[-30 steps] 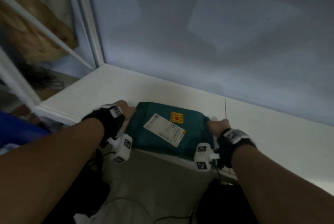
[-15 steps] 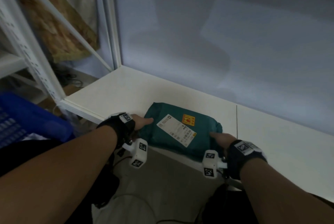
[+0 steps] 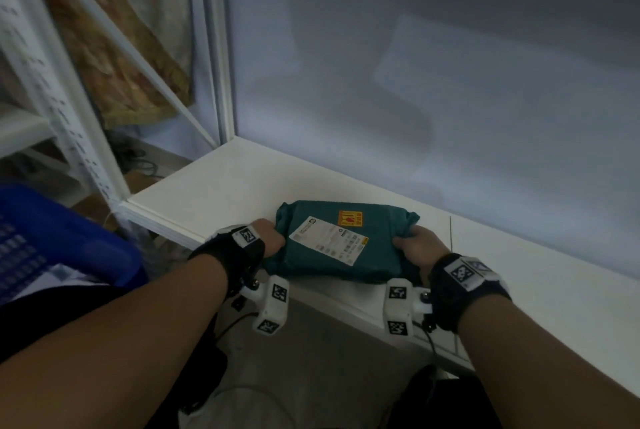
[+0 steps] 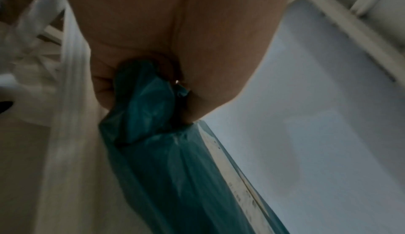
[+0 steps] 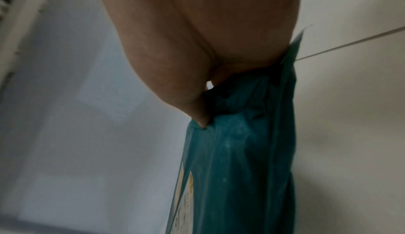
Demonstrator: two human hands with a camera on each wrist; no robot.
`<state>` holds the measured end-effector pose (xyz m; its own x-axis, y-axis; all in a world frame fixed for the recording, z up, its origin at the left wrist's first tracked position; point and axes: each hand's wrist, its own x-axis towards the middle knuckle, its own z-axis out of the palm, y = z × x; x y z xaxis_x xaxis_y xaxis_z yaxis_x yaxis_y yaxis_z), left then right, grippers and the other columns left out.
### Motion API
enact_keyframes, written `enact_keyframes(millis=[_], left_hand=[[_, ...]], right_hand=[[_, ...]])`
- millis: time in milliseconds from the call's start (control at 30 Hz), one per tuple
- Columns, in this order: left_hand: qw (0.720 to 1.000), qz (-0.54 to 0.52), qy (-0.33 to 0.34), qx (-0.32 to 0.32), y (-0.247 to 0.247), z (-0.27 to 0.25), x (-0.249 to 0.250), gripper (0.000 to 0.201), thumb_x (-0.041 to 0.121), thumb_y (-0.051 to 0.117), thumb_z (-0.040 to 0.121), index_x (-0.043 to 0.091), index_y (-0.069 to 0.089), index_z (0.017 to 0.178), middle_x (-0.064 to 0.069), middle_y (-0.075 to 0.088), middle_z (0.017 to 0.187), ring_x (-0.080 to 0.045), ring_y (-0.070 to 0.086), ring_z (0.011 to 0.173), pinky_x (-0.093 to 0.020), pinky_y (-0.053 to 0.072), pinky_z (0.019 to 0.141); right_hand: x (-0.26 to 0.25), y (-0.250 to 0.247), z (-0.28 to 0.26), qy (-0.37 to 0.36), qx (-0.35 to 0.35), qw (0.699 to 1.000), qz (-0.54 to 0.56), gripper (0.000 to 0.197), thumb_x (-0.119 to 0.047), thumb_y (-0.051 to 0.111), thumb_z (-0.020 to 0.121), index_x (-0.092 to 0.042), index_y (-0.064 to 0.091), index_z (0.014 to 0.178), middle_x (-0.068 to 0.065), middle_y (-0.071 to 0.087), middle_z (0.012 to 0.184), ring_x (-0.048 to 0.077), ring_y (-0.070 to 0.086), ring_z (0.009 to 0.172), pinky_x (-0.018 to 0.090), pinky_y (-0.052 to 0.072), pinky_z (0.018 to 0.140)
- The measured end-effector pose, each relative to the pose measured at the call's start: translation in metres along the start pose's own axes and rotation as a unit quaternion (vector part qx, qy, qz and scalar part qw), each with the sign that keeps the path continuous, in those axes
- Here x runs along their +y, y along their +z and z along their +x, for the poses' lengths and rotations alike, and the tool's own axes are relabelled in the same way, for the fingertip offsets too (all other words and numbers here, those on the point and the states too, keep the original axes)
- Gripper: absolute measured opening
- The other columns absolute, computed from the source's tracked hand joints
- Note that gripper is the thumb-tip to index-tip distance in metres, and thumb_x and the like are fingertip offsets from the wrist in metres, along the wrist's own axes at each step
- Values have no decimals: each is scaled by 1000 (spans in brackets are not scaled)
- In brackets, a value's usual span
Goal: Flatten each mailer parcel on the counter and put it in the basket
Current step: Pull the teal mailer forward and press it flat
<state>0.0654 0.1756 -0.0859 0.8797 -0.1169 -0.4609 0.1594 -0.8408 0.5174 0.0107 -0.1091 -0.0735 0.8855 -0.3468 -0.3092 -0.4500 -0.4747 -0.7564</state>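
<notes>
A teal mailer parcel [image 3: 343, 243] with a white shipping label and an orange sticker sits at the front edge of the white counter [image 3: 221, 186]. My left hand [image 3: 268, 238] grips its left end, and my right hand [image 3: 414, 245] grips its right end. In the left wrist view the thumb and fingers pinch bunched teal plastic [image 4: 151, 102]. The right wrist view shows the thumb pressed onto the parcel [image 5: 241, 151] with fingers under it. The blue basket [image 3: 62, 248] sits low at the left, beside the counter.
A pale wall [image 3: 433, 82] rises behind the counter. A white metal shelf frame [image 3: 69, 110] stands at the left, with a patterned cloth [image 3: 114, 58] behind it. Cables lie on the floor below the counter edge.
Both hands went from lying on the parcel's ends to gripping them. The parcel has shifted toward the counter's front edge, and the view has swung left, bringing the blue basket into sight.
</notes>
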Motion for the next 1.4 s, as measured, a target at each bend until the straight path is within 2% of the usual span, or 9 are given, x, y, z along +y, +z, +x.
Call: enact_keyframes(millis=[167,367,500,633,733,900,1200,1333,1400], left_hand=[[995,7,25,94,-87,-24,1,23,24,60,85,6,60,100,-15,64,104,-27,59,88,-29,47,71],[987,12,-21,158,-182,-78,-57,61,28,63,89,12,37,142,-16,52,134,-32,55,113,-30,45,84],[985,-13,-45,167,-227,-116,-127,30,22,61,90,14,67,118,-5,63,120,-21,58,99,-28,46,84],[981,-34,-89,171,-256,-155,-206,21,31,61,90,17,74,100,-2,66,107,-23,61,94,-36,51,87],[967,-62,-126,211,-265,-178,-264,19,30,63,89,14,73,87,-7,67,99,-26,61,87,-42,52,85],[953,-109,-180,217,-255,-214,-360,24,30,58,90,13,71,79,-8,67,87,-28,61,79,-40,51,83],[903,-169,-302,252,-198,-272,-500,26,16,56,89,12,72,110,-7,68,114,-26,62,105,-27,46,91],[859,-195,-361,306,-176,-279,-547,32,7,60,87,6,64,119,-17,63,120,-33,59,109,-30,46,90],[847,-200,-389,301,-162,-283,-568,32,7,61,87,6,61,119,-19,61,119,-34,58,107,-32,45,86]], right_hand=[[-89,-1,-4,-69,19,997,-1,6,-9,61,89,-12,65,85,17,69,107,36,65,100,50,52,96],[-207,49,-29,-139,-29,983,-115,22,-17,60,92,4,60,99,17,63,103,32,61,96,46,53,93],[-276,108,-57,-172,-81,960,-204,15,-18,57,95,-10,57,82,12,56,101,23,53,92,32,43,79],[-329,177,-88,-218,-125,932,-259,30,-17,57,94,5,62,113,23,62,117,29,60,100,39,50,87],[-359,226,-117,-261,-147,902,-311,34,-20,56,97,4,61,120,23,61,124,30,60,105,38,51,93],[-381,316,-161,-304,-209,848,-381,39,-15,44,102,5,52,135,21,51,140,32,46,131,32,37,106],[-352,482,-219,-349,-251,803,-413,17,-13,53,95,-1,60,105,19,60,111,29,58,103,35,47,81],[-332,545,-232,-352,-293,816,-352,32,-2,48,92,1,55,123,21,58,123,38,57,113,44,50,94],[-319,566,-233,-349,-302,800,-384,27,-3,48,94,3,55,119,21,58,117,35,60,99,42,51,86]])
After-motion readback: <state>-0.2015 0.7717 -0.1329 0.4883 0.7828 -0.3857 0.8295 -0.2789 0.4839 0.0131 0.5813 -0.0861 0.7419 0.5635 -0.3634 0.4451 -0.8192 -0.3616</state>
